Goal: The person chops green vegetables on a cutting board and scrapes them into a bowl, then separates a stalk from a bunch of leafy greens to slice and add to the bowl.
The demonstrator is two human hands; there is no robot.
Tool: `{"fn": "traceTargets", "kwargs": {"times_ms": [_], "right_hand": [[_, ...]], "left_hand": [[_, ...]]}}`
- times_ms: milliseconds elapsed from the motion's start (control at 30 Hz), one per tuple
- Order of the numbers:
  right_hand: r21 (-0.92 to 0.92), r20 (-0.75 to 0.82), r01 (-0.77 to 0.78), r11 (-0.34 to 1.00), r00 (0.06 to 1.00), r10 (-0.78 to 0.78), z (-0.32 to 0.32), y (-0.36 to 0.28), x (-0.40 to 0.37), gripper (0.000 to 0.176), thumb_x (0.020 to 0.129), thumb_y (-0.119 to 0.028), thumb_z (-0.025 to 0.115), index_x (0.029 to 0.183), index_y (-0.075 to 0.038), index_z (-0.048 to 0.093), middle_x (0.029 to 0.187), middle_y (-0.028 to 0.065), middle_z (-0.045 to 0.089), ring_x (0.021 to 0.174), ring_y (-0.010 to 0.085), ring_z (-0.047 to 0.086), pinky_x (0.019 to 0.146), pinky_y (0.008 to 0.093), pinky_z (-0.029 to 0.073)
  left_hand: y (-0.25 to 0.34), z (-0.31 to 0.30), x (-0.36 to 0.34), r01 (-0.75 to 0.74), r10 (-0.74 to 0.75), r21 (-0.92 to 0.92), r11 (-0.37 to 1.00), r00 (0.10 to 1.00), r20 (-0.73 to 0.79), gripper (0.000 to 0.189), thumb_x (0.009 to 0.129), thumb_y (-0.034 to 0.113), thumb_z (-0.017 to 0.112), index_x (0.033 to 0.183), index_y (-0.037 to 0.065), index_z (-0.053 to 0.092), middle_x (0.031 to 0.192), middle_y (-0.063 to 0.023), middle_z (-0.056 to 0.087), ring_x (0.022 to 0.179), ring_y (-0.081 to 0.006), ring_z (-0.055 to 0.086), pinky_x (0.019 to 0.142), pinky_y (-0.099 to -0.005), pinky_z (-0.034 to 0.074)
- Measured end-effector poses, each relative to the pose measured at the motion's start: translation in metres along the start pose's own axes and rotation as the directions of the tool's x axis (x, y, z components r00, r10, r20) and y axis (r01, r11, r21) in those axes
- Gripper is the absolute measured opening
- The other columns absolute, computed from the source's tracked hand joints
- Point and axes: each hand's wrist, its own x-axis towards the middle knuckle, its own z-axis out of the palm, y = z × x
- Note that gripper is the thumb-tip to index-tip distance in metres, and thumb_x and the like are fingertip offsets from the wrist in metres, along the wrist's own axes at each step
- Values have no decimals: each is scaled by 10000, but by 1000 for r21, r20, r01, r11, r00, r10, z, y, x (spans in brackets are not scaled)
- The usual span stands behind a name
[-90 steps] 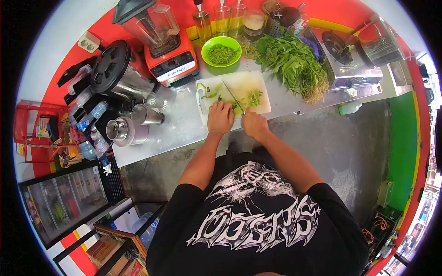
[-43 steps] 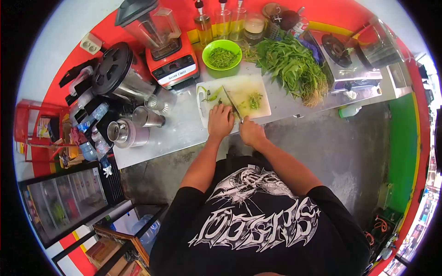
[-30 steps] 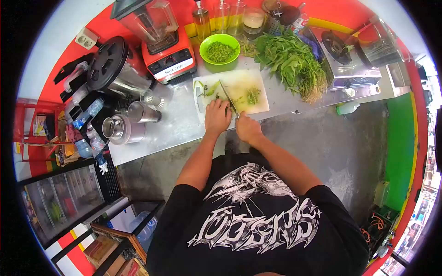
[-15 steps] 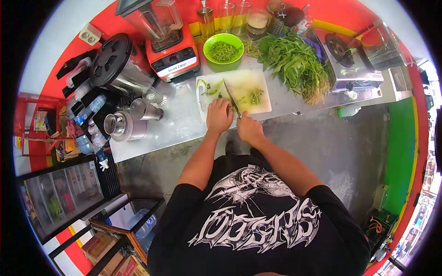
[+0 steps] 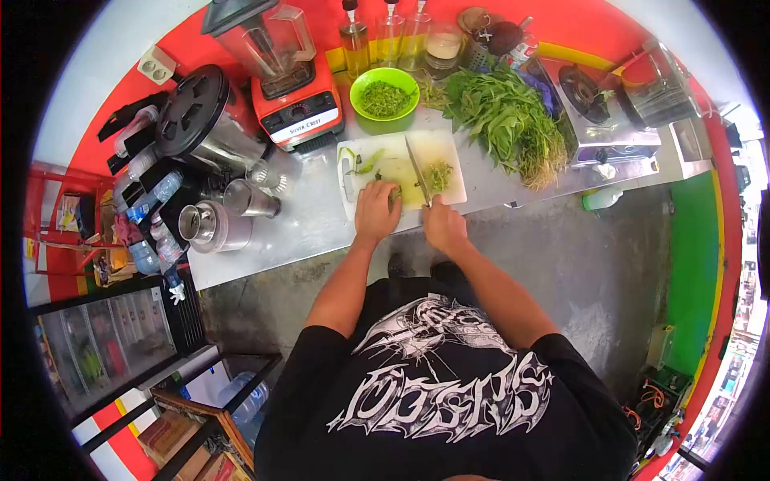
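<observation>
On the white cutting board (image 5: 457,183), my left hand (image 5: 378,212) presses down with its fingers together over a bit of green vegetable (image 5: 395,194). My right hand (image 5: 443,225) is wrapped round the handle of a knife (image 5: 419,168), whose blade points away from me across the board. Chopped greens (image 5: 439,176) lie just right of the blade. Longer green pieces (image 5: 367,162) rest at the board's left side. Behind the board stands a lime-green bowl (image 5: 386,122) holding chopped greens.
A red blender (image 5: 298,112) and a steel container with black lid (image 5: 192,108) stand at the left. Leafy greens with roots (image 5: 509,112) lie to the right, beside a stove (image 5: 613,132). Bottles (image 5: 389,40) line the wall. Metal cups (image 5: 249,199) sit at the left.
The knife and my right hand have shifted right, away from my left hand. A gap of board now shows between blade and left fingers. The whole view has shifted slightly.
</observation>
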Motion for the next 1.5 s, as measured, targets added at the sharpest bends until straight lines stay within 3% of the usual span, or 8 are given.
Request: {"fn": "traceTargets", "kwargs": {"times_ms": [100,267,433,700,1100,1167,1500], "right_hand": [[-17,-14,72,997,997,-72,3,-4,-5,363,1004,-337,543,1131,-1,500,920,295,700,878,507,683,803,589,538],[-24,70,169,985,983,-167,8,-8,-8,393,1001,-359,540,1153,1,503,909,298,702,840,506,690,787,583,550],[-76,105,153,985,984,-145,15,-7,-7,408,1005,-379,532,1162,-3,506,919,295,706,843,502,697,781,586,555],[-43,90,55,998,995,-51,9,5,-7,393,1017,-373,518,1161,-8,509,917,293,709,874,500,697,793,586,553],[-113,121,30,993,993,-17,13,-9,-14,368,1037,-351,483,1167,-7,489,939,282,722,910,479,710,808,575,559],[-158,140,30,987,990,-7,9,-11,-13,358,1020,-302,514,1192,12,506,943,243,740,896,419,735,787,505,590],[-161,170,138,977,979,-110,-6,-12,12,374,1007,-296,507,1172,37,541,1074,276,708,959,442,719,858,533,567]], "left_hand": [[0,2,-2,8,-7,13,1000,999,-44,212,851,173,676,1024,63,622,1027,-116,589,1016,-341,536,912,-459,425],[-6,5,-5,-14,15,19,1000,1000,-18,193,826,153,677,975,54,605,993,-128,564,1009,-353,531,901,-462,437],[-6,5,-5,6,-5,25,1000,1000,-29,164,812,139,680,934,57,608,994,-120,585,1002,-358,545,893,-458,451],[-4,6,-2,36,-38,104,994,999,21,157,863,182,664,985,88,638,976,-85,590,997,-305,551,878,-432,444],[2,2,4,36,-42,142,989,998,41,176,892,218,676,989,85,614,962,-97,577,962,-328,551,840,-449,434],[4,1,5,36,-43,149,988,998,44,179,890,219,679,994,88,614,964,-96,577,962,-328,551,838,-450,433],[2,3,2,11,-14,168,986,1000,13,191,875,211,692,1003,92,616,976,-98,574,958,-331,549,828,-451,433]]}}
